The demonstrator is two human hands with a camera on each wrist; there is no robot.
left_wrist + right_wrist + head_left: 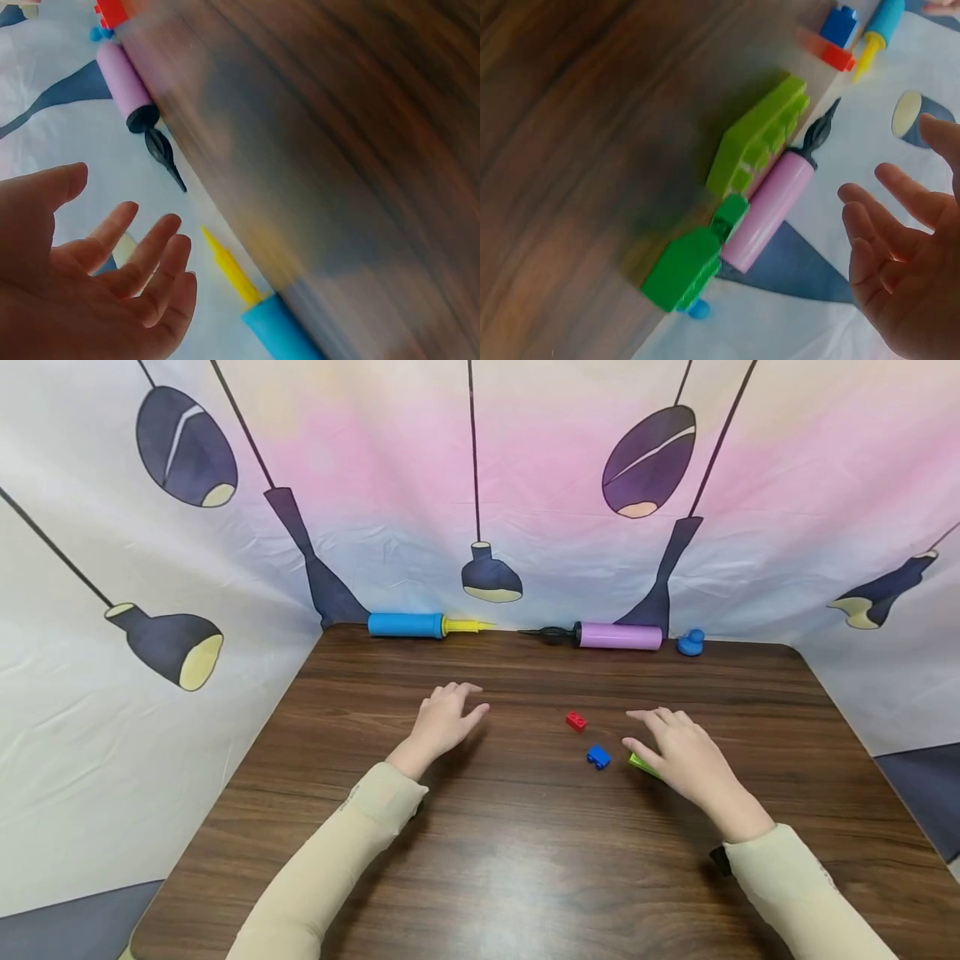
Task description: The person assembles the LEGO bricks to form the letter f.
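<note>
My left hand [446, 720] hovers over the left half of the table with nothing in it, its fingers relaxed. Over the right half, my right hand [686, 756] also holds nothing, fingers loosely bent. Left of that hand lie a small red toy brick [576, 721] and a blue toy brick [598, 757]. A lime green brick [643, 765] pokes out beneath the right thumb, the rest of it covered. The right wrist view shows that long lime brick [754, 139] and dark green bricks [682, 268], which the right hand hides from the head view.
Along the table's back edge lie a blue hand pump [405, 625] with a yellow nozzle and a purple hand pump [618, 636] with a black nozzle. A blue toy duck [691, 642] sits at their right. Behind hangs a cloth [390, 460] printed with lamps.
</note>
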